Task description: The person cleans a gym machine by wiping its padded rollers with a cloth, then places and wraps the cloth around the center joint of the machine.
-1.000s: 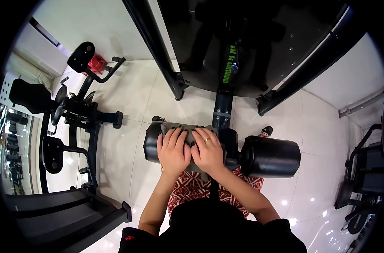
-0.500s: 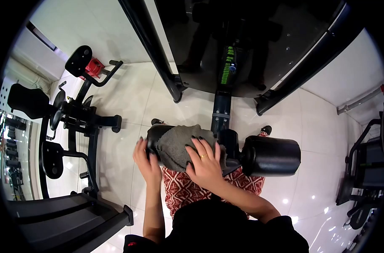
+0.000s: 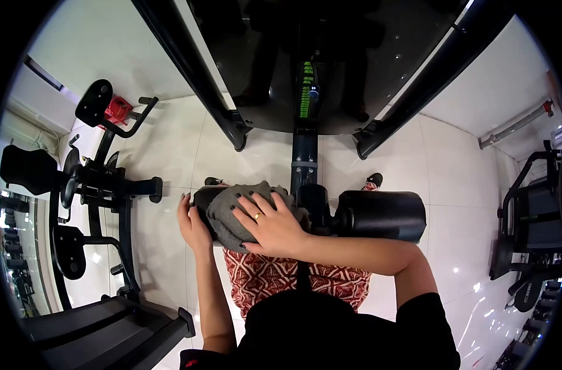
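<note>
A grey cloth (image 3: 231, 216) is draped over the left black padded roller (image 3: 201, 198) of a gym machine. My right hand (image 3: 268, 225) lies flat on the cloth with its fingers spread, a ring on one finger. At the outer end of that roller rests my left hand (image 3: 194, 227), its fingers stretched up along the end and apart, with nothing in them. The right padded roller (image 3: 382, 216) is bare, on the other side of the dark central post (image 3: 304, 161).
Ahead stands the machine's dark glossy shield (image 3: 256, 111) with a green-numbered weight stack behind it. Another exercise machine (image 3: 102, 185) is on the left, a red stool (image 3: 116, 112) near the wall. More equipment (image 3: 533, 216) lines the right side. Tiled floor (image 3: 164, 246) lies around.
My right hand has slid left across the cloth, its forearm now lying more level. The whole view has shifted slightly. My left hand stays at the roller's end.
</note>
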The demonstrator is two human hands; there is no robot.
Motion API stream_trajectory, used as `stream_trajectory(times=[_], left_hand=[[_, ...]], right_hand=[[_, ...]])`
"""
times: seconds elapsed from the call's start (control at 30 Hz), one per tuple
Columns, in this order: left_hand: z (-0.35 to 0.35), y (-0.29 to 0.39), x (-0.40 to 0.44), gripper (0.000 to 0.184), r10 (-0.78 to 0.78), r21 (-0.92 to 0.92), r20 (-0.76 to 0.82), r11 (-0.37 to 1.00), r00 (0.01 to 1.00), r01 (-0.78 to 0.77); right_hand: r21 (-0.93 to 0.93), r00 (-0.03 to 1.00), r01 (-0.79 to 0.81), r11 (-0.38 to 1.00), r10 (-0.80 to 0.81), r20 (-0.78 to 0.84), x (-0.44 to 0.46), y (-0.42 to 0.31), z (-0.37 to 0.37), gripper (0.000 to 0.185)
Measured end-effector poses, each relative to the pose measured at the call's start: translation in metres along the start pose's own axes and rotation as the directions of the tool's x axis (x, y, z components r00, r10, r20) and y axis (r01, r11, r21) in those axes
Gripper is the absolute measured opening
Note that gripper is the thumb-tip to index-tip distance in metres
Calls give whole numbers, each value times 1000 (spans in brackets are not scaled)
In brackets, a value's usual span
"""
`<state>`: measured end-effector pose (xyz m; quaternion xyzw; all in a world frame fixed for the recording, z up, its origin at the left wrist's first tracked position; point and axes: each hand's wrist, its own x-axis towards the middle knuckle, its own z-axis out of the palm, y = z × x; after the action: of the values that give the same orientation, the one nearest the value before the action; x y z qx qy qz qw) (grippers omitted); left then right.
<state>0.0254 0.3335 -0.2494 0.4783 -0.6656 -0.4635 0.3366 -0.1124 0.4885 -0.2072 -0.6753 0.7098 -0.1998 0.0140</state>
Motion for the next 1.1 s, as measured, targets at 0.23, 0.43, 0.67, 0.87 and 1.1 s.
stream_trajectory(times=[0.23,0.43,0.67,0.87,1.1], left_hand=[[1,-4,6,32,109,125,-238,989,965,-80],[-4,-1,14,35,-20,-16,-53,1000,998,19],[-5,11,6,35,-68,118,-55,990,996,74],[4,27,4,37,-72,412,-156,902,985,131],[7,28,4,38,-26,430,-154,898,988,90]], right_hand=[[138,984,176,975,-177,-4,23,18,7,57],[272,914,393,878,-342,-218,26,36,12,18],[690,965,-10,724,187,-182,25,49,-17,20],[973,818,16,231,557,-145,37,62,-22,22],[424,956,291,858,-282,-85,21,38,-13,34]])
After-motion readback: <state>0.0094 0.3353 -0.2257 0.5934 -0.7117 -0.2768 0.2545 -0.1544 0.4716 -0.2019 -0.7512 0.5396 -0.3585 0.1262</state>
